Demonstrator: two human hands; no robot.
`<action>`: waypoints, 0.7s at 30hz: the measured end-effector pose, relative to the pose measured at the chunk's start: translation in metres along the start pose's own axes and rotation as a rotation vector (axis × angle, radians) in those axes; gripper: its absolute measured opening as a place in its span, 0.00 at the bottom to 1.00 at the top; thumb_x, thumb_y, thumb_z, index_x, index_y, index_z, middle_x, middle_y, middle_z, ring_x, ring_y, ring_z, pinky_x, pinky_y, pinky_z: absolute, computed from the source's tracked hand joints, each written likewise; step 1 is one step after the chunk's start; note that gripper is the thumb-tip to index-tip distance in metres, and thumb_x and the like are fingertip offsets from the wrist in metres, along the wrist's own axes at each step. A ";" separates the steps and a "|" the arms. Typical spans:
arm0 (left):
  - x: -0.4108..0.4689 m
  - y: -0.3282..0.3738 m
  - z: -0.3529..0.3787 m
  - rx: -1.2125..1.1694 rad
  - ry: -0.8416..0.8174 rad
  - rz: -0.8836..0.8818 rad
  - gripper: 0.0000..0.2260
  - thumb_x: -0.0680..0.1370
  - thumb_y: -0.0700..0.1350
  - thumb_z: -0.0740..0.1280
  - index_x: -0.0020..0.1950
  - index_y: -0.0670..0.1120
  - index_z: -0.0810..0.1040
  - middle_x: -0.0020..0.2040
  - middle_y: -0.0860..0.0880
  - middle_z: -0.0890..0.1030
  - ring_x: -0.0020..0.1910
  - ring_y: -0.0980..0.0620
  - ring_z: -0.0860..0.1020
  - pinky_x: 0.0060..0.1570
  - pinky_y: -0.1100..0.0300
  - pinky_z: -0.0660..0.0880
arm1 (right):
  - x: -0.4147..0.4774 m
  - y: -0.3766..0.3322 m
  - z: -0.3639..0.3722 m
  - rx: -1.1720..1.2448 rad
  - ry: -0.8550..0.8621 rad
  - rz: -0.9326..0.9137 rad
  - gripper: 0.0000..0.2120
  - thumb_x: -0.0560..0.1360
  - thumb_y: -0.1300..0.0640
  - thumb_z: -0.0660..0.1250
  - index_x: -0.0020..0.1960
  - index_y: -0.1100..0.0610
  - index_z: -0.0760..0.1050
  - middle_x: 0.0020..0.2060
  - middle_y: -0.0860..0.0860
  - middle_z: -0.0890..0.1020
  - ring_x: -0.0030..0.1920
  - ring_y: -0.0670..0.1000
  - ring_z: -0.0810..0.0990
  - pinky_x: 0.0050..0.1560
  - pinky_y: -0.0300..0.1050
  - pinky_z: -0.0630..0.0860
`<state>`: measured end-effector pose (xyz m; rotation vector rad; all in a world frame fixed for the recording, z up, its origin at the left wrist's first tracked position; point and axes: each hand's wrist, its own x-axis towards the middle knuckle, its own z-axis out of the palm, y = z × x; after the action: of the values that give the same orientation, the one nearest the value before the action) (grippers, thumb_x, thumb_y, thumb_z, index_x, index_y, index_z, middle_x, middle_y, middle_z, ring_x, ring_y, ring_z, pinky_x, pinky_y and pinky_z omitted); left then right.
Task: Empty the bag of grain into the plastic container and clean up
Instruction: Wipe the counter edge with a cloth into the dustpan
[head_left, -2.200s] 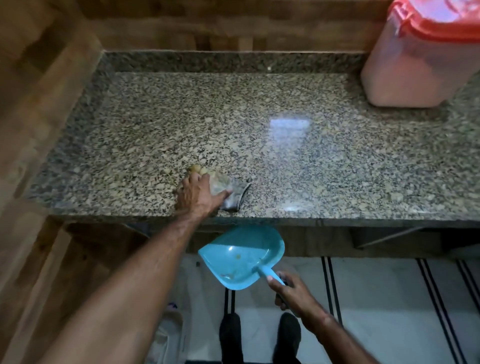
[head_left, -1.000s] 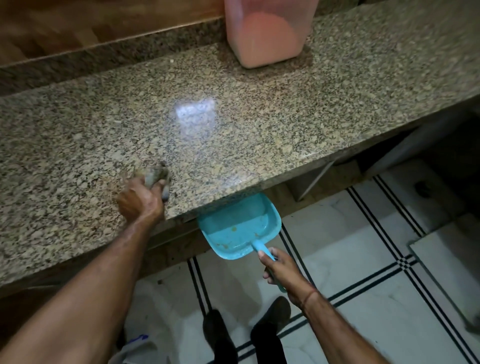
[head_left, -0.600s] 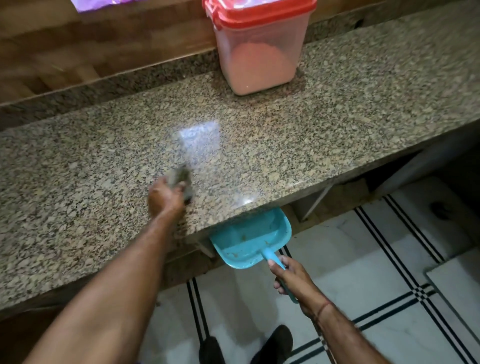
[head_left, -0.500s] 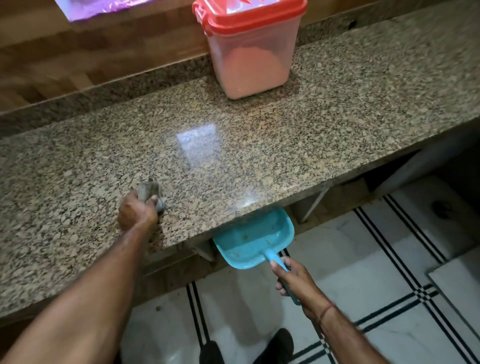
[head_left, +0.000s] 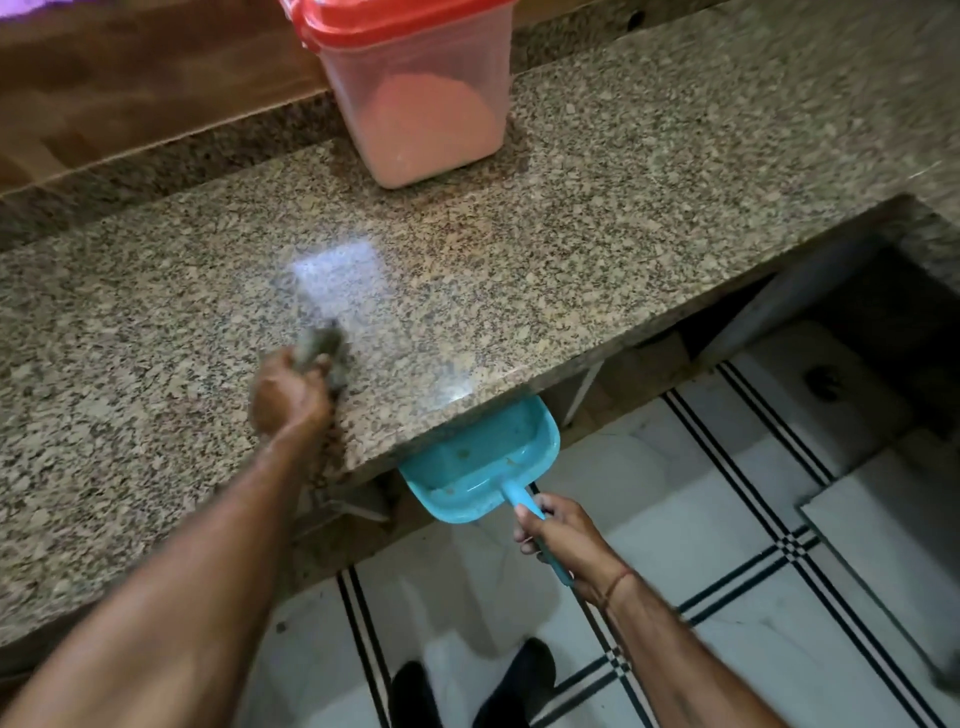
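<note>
My left hand (head_left: 288, 395) presses a grey cloth (head_left: 322, 345) onto the speckled granite counter (head_left: 571, 249), a short way in from its front edge; both are motion-blurred. My right hand (head_left: 558, 538) grips the handle of a turquoise dustpan (head_left: 478, 467), whose mouth sits just under the counter's edge and holds a few specks of grain. The clear plastic container (head_left: 421, 104) with a red lid stands at the back of the counter, part-filled with pinkish-orange grain. No grain bag shows.
A wooden wall panel (head_left: 130, 93) runs behind the counter. Below is a white tiled floor (head_left: 701, 519) with black stripes, my dark shoes (head_left: 467, 691) on it. A dark opening with metal legs lies under the counter at right.
My left hand has swept the cloth to the right across the counter, toward the dustpan. The dustpan has stayed under the edge. The view has shifted slightly.
</note>
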<state>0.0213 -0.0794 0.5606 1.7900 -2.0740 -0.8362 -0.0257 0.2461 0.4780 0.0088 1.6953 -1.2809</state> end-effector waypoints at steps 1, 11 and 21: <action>0.008 -0.004 -0.009 0.041 0.063 -0.037 0.14 0.81 0.53 0.67 0.65 0.50 0.77 0.58 0.43 0.82 0.49 0.46 0.76 0.48 0.54 0.71 | 0.002 0.000 -0.004 0.011 0.005 0.007 0.07 0.80 0.53 0.67 0.49 0.57 0.75 0.38 0.53 0.82 0.34 0.48 0.76 0.34 0.38 0.70; -0.033 0.062 0.076 -0.163 -0.270 0.205 0.11 0.78 0.55 0.70 0.60 0.57 0.81 0.50 0.55 0.84 0.46 0.53 0.82 0.48 0.52 0.83 | 0.016 -0.022 -0.021 -0.002 0.035 0.055 0.06 0.81 0.58 0.66 0.45 0.55 0.75 0.35 0.55 0.80 0.30 0.45 0.75 0.34 0.38 0.73; 0.021 0.112 0.090 -0.230 -0.292 0.173 0.10 0.80 0.57 0.66 0.56 0.53 0.79 0.51 0.51 0.83 0.44 0.54 0.80 0.36 0.59 0.78 | 0.036 -0.039 -0.039 0.024 0.117 0.091 0.05 0.82 0.59 0.65 0.51 0.62 0.76 0.36 0.56 0.79 0.29 0.46 0.74 0.34 0.37 0.71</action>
<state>-0.1236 -0.0706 0.5510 1.4158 -2.1606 -1.2896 -0.0911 0.2397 0.4809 0.1764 1.7583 -1.2539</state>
